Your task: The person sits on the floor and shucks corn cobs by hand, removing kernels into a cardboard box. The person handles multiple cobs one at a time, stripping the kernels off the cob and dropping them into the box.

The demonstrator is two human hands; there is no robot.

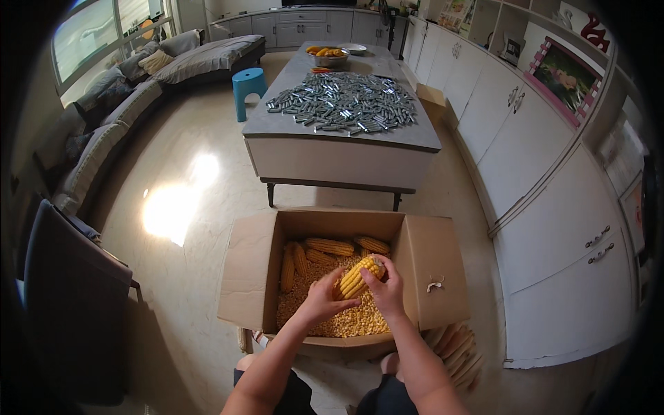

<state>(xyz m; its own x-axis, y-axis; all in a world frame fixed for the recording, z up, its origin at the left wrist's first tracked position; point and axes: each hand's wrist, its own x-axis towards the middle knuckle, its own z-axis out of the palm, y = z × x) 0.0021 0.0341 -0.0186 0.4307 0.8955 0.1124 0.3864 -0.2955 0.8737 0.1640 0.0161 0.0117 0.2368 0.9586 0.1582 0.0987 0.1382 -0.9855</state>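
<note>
Over an open cardboard box (249, 270), a yellow corn cob (360, 278) full of kernels is held tilted between my two hands. My right hand (390, 289) is closed round its upper right end, the thumb lying along the kernels. At the lower left end my left hand (324, 299) wraps the cob, thumb beneath it and the fingers partly hidden and slightly blurred. Loose corn kernels (346, 324) cover the bottom of the box. Several more whole cobs (329, 245) lie against its far and left walls.
Beyond the box stands a grey-topped table (277, 128) spread with small shiny metallic cylinders (346, 102); a metal bowl of cobs (326, 57) sits farther back. A blue stool (247, 86) is at its left. Bare cobs (458, 356) lie by the box's right. White cabinets (560, 304) line the right.
</note>
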